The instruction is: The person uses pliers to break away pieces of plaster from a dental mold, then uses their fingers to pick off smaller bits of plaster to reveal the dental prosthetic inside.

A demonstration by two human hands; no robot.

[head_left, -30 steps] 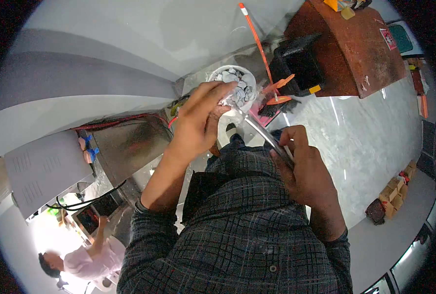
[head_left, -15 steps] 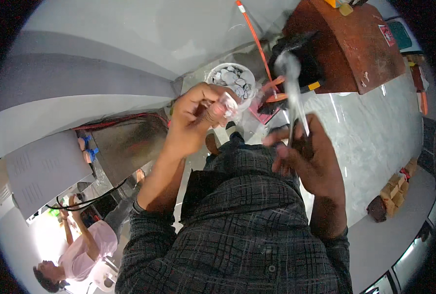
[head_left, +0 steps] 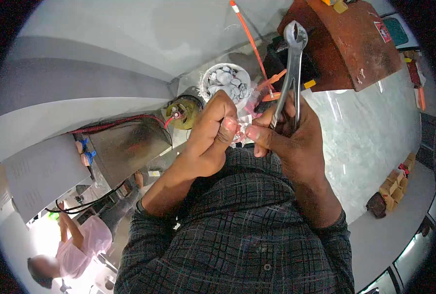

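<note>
My left hand (head_left: 212, 137) is closed in a pinch on a small shiny, whitish see-through piece (head_left: 242, 130) with some pink showing in it. What exactly the piece is, I cannot make out. The thumb and fingertips of my right hand (head_left: 296, 142) meet the piece's other side. Silver metal pliers (head_left: 293, 61) rest in that same right hand, their handles running between the fingers and palm. The rounded jaws point up and away from me, clear of the piece.
Beyond my hands stands a white bucket (head_left: 228, 81) of broken whitish chunks. An orange-handled stick (head_left: 247, 32) leans near a brown cabinet (head_left: 345, 39). A grey machine (head_left: 46, 166) is at left, with a person in pink (head_left: 83, 245) nearby. Cardboard boxes (head_left: 394, 186) lie far right.
My two hands have come together at the small piece, the left moving down and right. The pliers, smeared by motion before, now stand still with jaws upward.
</note>
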